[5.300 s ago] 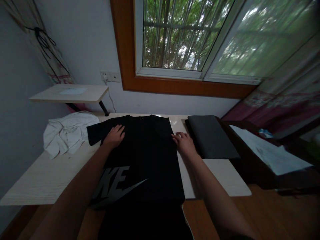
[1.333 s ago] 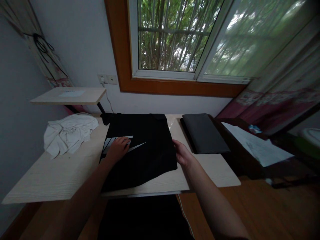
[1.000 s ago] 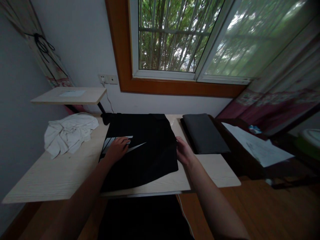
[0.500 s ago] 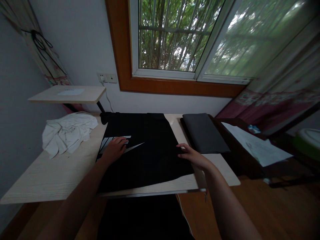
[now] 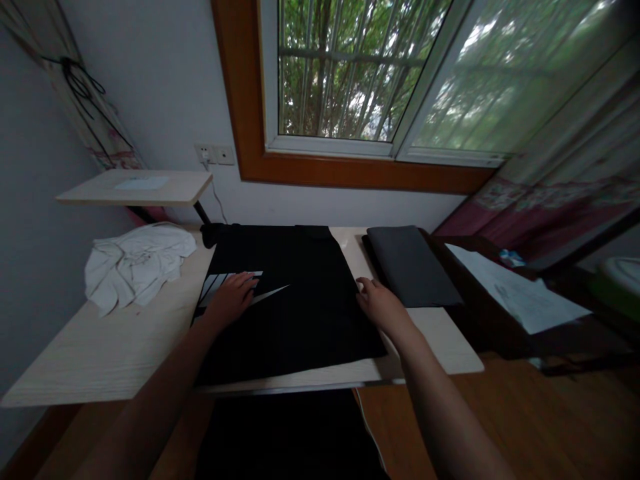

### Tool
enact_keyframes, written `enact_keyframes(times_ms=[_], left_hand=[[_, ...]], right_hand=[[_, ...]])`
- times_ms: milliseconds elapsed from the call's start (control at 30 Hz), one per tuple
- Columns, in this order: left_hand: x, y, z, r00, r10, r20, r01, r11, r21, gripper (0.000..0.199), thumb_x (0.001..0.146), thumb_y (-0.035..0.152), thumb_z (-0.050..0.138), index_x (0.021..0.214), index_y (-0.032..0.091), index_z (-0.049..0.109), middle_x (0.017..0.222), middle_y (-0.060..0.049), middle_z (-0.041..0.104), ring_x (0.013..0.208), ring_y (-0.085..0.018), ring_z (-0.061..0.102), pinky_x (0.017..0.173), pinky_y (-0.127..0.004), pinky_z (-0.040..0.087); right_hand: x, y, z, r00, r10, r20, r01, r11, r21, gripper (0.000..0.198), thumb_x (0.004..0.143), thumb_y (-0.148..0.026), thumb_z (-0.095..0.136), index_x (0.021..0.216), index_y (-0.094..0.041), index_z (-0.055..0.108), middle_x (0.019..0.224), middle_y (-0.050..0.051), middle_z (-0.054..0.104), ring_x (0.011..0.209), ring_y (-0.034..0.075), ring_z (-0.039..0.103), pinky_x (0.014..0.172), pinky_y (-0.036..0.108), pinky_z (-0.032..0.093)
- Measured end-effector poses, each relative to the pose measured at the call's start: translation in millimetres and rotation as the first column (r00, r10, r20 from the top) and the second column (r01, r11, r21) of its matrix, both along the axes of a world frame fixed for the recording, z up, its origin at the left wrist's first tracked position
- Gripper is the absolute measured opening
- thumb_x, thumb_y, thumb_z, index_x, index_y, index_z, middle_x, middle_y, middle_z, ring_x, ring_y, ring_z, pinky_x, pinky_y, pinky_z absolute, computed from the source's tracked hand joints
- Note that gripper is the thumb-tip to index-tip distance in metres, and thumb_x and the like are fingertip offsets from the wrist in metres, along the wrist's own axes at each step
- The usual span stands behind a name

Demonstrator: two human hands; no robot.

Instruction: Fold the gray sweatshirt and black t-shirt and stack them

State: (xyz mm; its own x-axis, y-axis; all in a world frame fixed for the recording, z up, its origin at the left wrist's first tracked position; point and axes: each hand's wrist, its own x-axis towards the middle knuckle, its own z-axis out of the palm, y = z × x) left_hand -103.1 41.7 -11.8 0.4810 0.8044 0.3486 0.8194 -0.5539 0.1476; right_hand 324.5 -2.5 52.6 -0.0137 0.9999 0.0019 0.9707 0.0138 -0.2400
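A black garment [image 5: 300, 320] with white striped print lies spread flat on the light wooden table [image 5: 100, 353]. My left hand [image 5: 233, 300] rests flat over the print near the garment's left side, its fingers stretched out. At the right edge of the cloth is my right hand [image 5: 383, 303], fingers bent and drawn together on that edge; the fingertips are partly hidden. A bunched dark part of the cloth [image 5: 214, 235] sits at its far left corner.
A crumpled white cloth [image 5: 140, 263] lies on the left of the table, below a small raised shelf [image 5: 135, 188]. Right of the garment is a dark grey flat folder-like item [image 5: 413, 267]. Farther right, a paper sheet [image 5: 515, 287] lies on a dark surface. A window stands behind.
My right hand has shifted slightly up along the garment's right edge, and its spread fingers have curled together. That edge has moved a little. My left hand has stayed in place.
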Motion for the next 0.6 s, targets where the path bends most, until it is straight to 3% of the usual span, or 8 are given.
enact_keyframes(times_ms=[133,367,467,600], left_hand=[[1,0,-0.5,0.999,0.007,-0.034,-0.007,1.0,-0.014,0.039,0.099,0.028,0.044,0.134,0.021,0.062,0.146,-0.008,0.058,0.138,-0.027,0.051,0.12,-0.051,0.036],[3,-3,4.5,0.999,0.022,-0.03,-0.023,0.999,-0.042,0.04,0.1,0.028,0.043,0.135,0.023,0.061,0.149,-0.007,0.057,0.141,-0.026,0.049,0.12,-0.051,0.034],[2,-3,3.4,0.999,0.017,-0.039,-0.019,0.998,-0.065,0.042,0.101,0.03,0.042,0.138,0.024,0.059,0.151,-0.006,0.055,0.144,-0.025,0.046,0.121,-0.05,0.033],[-1,-3,0.8,0.997,0.013,-0.077,-0.019,0.997,-0.081,0.045,0.102,0.032,0.039,0.144,0.024,0.054,0.156,-0.005,0.049,0.148,-0.024,0.041,0.124,-0.049,0.029]], right_hand=[[-46,16,-8,0.995,0.089,0.032,-0.095,0.965,0.245,0.054,0.1,-0.031,0.047,0.151,-0.014,0.043,0.142,0.018,0.057,0.13,0.03,0.055,0.111,0.041,0.042],[-107,51,-35,0.957,0.286,0.037,-0.287,0.931,0.227,0.06,0.104,-0.045,0.039,0.154,-0.011,0.042,0.163,0.016,0.035,0.153,0.029,0.029,0.123,0.048,0.027],[-108,59,-46,0.951,0.306,0.034,-0.307,0.93,0.204,0.06,0.105,-0.047,0.037,0.153,-0.012,0.043,0.164,0.014,0.035,0.153,0.026,0.028,0.125,0.048,0.024],[-81,66,-58,0.972,0.229,0.049,-0.235,0.95,0.206,0.057,0.105,-0.046,0.035,0.151,-0.015,0.047,0.163,0.012,0.036,0.153,0.026,0.029,0.125,0.048,0.023]])
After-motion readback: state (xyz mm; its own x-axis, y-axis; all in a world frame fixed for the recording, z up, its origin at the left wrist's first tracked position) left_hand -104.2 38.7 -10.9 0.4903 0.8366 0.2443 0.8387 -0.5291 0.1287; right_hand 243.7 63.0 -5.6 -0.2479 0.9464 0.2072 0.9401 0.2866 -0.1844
